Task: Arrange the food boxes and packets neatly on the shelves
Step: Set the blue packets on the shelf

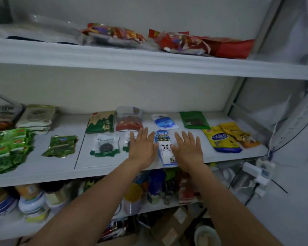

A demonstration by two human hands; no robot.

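On the middle shelf (60, 167) a white and blue packet with a cartoon face (164, 148) lies lengthwise near the front edge. My left hand (142, 148) lies flat along its left side with straight fingers, and it covers part of a clear packet with green trim (127, 146). My right hand (188, 150) lies flat along the packet's right side, fingers also straight. Neither hand holds anything. Around them lie a similar clear packet with a dark disc (105, 145), a green and gold packet (100, 124), a red packet (129, 124), a blue and white pouch (164, 122), a dark green pouch (194, 120) and two yellow packets (228, 137).
Green packets (9, 148) pile up at the shelf's left, with one more green packet (60, 145) beside them. The top shelf (149, 58) carries red snack bags (181, 41). Below, a lower shelf holds jars and bottles (34, 201). A power strip with plugs (256, 173) hangs at the right.
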